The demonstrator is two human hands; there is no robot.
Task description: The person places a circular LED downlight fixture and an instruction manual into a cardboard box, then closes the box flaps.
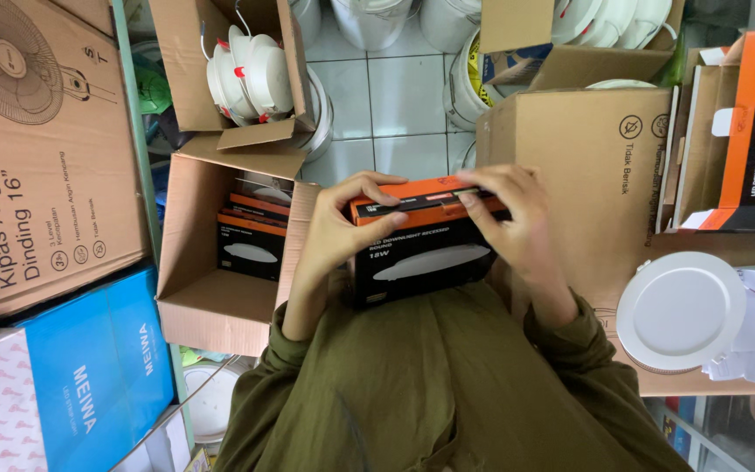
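Both my hands grip black-and-orange lamp box (421, 249), held against my lap, centre of view. Left hand (335, 229) curls over left end of orange top flap, thumb underneath; right hand (517, 223) pinches right end, fingers closed on edge. Flap looks partly lifted, box not yet open, lamp inside unseen. Open carton (211, 301) at left holds few matching boxes, room left. Round white lamp (682, 310) lies bare on brown carton (587, 166) at right. Cardboard matte, lamp smooth plastic.
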